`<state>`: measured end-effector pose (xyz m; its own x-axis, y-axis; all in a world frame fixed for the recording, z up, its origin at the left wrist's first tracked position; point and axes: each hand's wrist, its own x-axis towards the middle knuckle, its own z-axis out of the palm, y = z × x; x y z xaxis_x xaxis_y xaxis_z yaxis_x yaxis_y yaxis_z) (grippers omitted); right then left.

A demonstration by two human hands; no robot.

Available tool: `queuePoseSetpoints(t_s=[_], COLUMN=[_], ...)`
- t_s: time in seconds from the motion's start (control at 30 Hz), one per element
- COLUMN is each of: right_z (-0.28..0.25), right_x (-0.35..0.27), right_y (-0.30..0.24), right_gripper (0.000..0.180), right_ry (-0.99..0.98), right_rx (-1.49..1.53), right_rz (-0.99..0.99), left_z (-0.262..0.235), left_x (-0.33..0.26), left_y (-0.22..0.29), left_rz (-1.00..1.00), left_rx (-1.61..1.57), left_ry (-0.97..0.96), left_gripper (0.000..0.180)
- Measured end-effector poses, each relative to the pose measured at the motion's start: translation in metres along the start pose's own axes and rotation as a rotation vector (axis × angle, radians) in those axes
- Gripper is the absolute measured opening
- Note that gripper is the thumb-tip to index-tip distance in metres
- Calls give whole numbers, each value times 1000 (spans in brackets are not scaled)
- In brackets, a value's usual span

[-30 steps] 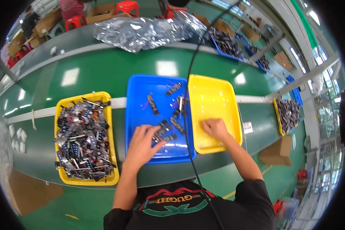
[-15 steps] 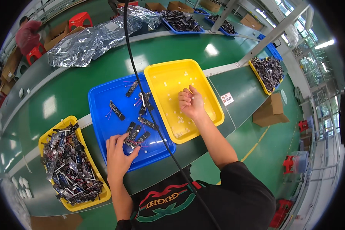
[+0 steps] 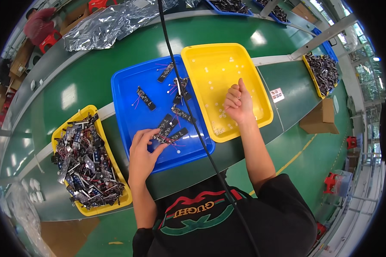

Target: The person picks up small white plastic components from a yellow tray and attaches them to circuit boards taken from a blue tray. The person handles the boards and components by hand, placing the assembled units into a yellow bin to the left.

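Observation:
Over the near part of the blue tray (image 3: 123, 115), my left hand (image 3: 143, 154) has its thumb and fingers around the end of a small black circuit board (image 3: 162, 138) with thin pink wires. Beside it lie more boards, one of them a larger board (image 3: 168, 123). Farther back in that tray are several loose boards, such as a single one (image 3: 146, 98). My right hand (image 3: 239, 105) hovers above the yellow tray (image 3: 201, 55), palm turned up, fingers curled in and thumb raised. Whatever it holds is hidden. Small white round pieces (image 3: 218, 131) are scattered across the yellow tray.
A yellow bin (image 3: 128, 199) heaped with boards and wires stands at the left. Silver foil bags (image 3: 101, 32) lie at the far left. A black cable (image 3: 178, 77) hangs across the view. More filled trays (image 3: 324, 73) and a cardboard box (image 3: 319, 118) are at the right.
The whole view has shifted, so the trays appear higher and farther right. My right hand's fingers are curled in tighter, with the thumb upright. My left hand stays at the same boards.

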<state>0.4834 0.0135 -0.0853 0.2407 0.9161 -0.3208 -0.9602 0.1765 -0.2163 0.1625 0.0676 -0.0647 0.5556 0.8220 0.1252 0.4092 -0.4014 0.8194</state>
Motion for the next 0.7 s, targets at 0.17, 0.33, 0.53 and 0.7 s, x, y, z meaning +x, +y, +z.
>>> queuePoseSetpoints(t_s=[0.17, 0.33, 0.53, 0.7], right_z=[18, -1, 19, 2], right_x=[-10, -20, -28, -31], right_y=[4, 8, 12, 14], right_gripper=[29, 23, 20, 28], right_ry=[171, -68, 44, -136], right_rx=[137, 56, 93, 18], right_rz=[48, 21, 79, 109], left_z=[0, 5, 4, 4], left_x=[0, 0, -1, 0], left_y=[0, -5, 6, 4], left_rz=[-66, -58, -16, 87], left_rx=[-16, -111, -115, -231], left_ry=[-6, 18, 23, 85], left_gripper=[42, 35, 24, 22])
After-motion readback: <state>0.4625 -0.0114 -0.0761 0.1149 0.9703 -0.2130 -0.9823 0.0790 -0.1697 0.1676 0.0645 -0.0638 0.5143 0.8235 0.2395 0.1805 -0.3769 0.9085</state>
